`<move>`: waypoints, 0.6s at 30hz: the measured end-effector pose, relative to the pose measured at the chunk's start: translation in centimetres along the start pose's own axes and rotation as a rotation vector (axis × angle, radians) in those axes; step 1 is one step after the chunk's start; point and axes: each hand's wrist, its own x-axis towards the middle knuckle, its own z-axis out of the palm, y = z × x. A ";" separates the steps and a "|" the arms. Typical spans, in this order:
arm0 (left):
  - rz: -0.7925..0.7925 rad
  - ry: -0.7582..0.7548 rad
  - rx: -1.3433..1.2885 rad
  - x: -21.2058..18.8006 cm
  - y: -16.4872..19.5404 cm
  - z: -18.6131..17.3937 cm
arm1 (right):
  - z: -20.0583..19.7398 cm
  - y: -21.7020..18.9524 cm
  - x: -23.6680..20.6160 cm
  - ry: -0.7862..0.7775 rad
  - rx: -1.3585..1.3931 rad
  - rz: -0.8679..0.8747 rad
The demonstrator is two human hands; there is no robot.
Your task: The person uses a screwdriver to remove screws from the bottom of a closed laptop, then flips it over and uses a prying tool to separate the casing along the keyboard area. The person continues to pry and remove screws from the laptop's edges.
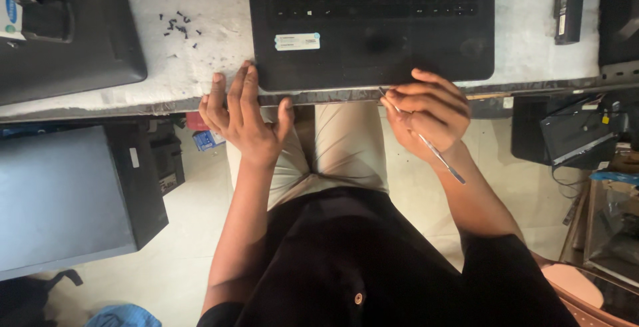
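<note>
While the left hand (243, 117) rests open-fingered at the front-left corner of the black laptop (371, 24), steadying it at the bench's front edge, the right hand (429, 117) grips a thin metal pry tool (426, 142); I'd work its tip gently along the seam. The laptop lies open, keyboard up, matte.

left hand (245, 115) fingers spread, right hand (428, 115) fingers curled
</note>
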 end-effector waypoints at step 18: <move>-0.012 -0.034 -0.007 -0.2 0.0 -0.5 | -1.0 -0.1 0.6 -0.134 0.055 0.064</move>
